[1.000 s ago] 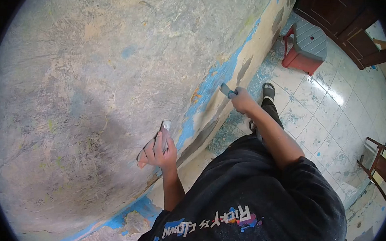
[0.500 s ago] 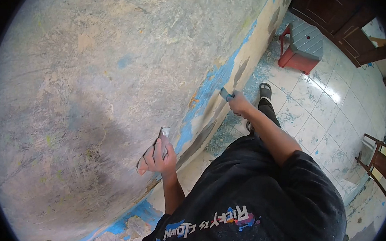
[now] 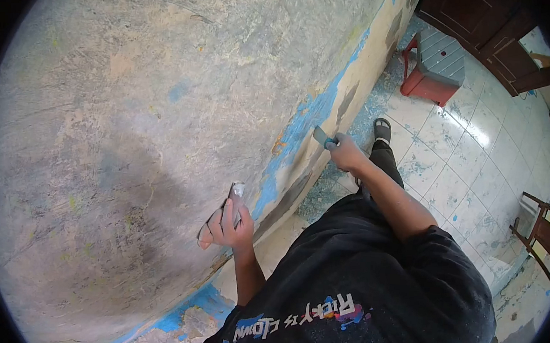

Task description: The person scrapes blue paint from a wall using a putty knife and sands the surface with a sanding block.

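My right hand is wrapped round the teal handle of a scraper, whose flat blade lies at the edge of a blue paint strip on the wall. Lower and to the left, my left hand has its fingers closed round a greyish flat object with a pale tip, held against or close to the bare grey wall. What that object is cannot be made out clearly.
A red stool with a grey top stands on the tiled floor, which is strewn with paint flakes. Dark wooden cabinets are at the upper right. A wooden chair is at the far right. My sandalled foot is beside the wall.
The view has shifted slightly, so floor and stool appear a little further right. My right hand and the scraper are slightly further right and lower in view; both hands keep their grips.
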Motion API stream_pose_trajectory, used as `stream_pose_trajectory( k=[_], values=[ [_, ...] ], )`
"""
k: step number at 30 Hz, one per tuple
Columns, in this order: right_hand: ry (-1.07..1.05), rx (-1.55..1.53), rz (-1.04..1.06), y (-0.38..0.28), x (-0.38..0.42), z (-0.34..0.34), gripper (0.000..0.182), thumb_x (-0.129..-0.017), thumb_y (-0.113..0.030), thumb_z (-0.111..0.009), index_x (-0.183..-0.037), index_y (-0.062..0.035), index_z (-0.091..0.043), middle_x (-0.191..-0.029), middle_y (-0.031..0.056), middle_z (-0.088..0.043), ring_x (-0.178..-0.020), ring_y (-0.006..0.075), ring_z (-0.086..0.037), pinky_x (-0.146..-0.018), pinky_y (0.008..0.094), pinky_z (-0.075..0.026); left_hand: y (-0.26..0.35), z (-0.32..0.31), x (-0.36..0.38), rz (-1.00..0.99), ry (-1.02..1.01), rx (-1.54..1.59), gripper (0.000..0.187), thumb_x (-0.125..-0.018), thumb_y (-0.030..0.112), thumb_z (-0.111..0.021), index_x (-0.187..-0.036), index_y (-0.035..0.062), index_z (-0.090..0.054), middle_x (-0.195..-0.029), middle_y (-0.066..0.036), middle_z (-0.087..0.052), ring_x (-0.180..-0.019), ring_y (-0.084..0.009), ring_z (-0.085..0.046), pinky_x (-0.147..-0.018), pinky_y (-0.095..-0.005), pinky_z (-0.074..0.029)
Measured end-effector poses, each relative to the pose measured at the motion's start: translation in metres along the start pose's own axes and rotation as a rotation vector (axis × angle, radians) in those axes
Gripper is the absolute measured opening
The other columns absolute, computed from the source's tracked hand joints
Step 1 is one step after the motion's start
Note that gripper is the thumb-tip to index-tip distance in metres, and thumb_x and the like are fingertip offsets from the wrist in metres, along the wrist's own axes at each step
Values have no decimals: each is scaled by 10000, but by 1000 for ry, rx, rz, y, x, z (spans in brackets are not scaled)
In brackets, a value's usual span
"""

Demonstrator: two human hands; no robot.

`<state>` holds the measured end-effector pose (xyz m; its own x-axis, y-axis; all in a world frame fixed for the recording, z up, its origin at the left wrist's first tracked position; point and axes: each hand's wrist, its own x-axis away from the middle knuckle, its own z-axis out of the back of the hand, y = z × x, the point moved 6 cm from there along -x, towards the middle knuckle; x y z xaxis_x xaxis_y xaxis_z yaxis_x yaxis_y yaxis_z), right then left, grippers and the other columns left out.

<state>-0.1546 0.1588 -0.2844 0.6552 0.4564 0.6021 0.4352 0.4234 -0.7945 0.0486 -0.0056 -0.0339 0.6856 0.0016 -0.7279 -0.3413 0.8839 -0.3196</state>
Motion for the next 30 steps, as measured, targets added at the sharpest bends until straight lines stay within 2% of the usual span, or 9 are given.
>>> stream_pose_trajectory(
  k=[5,11,14,17,20,23,26,29,30],
  values=[
    [-50,7,-46,2,3,11,301,-921,-227,-568,-1013,59,-592,-882,246,-659,-800,353,-668,-692,442,-499,2,1,-3,-15,23,-33,259,-740,146,-809,-983,150,-719,-897,-4,-630,-826,-197,-568,-799,-357,-327],
    [109,262,147,3,-14,-4,327,-909,-226,-557,-1036,71,-600,-951,299,-663,-891,429,-670,-742,470,-516,2,4,-4,23,-8,-10,255,-737,128,-809,-978,148,-727,-919,-13,-636,-833,-203,-578,-816,-368,-331],
    [11,158,-73,14,-24,-6,324,-900,-209,-554,-1049,76,-598,-942,298,-661,-922,427,-665,-772,472,-510,3,5,-2,22,-10,2,262,-736,113,-805,-985,144,-730,-903,-14,-641,-823,-208,-587,-811,-374,-343],
    [38,121,36,-6,-4,0,295,-909,-209,-580,-995,72,-596,-826,259,-646,-808,355,-669,-701,458,-497,2,3,-4,21,-27,-3,269,-735,108,-806,-991,139,-729,-886,-13,-645,-817,-209,-592,-796,-375,-357],
    [32,161,76,-8,-3,3,297,-902,-212,-585,-991,71,-598,-856,273,-651,-856,379,-671,-737,464,-501,5,5,-6,9,-31,-20,276,-737,105,-809,-998,133,-725,-881,-11,-646,-814,-205,-593,-782,-374,-369],
    [43,170,-4,14,-21,-5,297,-900,-214,-586,-990,69,-600,-886,283,-656,-876,408,-668,-746,467,-503,4,4,-5,17,-24,5,274,-743,100,-813,-1000,128,-721,-884,-17,-645,-813,-205,-594,-774,-368,-376],
    [48,231,56,10,-21,-1,295,-893,-188,-544,-1027,69,-601,-952,307,-663,-942,441,-662,-814,495,-515,6,2,-8,-6,-29,7,263,-752,94,-813,-995,117,-718,-889,-31,-643,-809,-209,-594,-761,-358,-381],
    [51,243,90,-5,-12,2,295,-892,-183,-537,-1040,66,-597,-974,319,-658,-969,445,-656,-824,493,-514,4,5,-8,-8,-33,19,256,-755,90,-812,-992,114,-717,-894,-43,-641,-817,-213,-594,-759,-353,-383],
    [25,212,17,3,-19,0,298,-892,-184,-538,-1043,66,-596,-983,320,-657,-978,447,-653,-828,494,-512,6,3,-7,4,-23,35,255,-755,89,-811,-991,114,-717,-895,-46,-640,-822,-213,-594,-761,-353,-382]
  ],
)
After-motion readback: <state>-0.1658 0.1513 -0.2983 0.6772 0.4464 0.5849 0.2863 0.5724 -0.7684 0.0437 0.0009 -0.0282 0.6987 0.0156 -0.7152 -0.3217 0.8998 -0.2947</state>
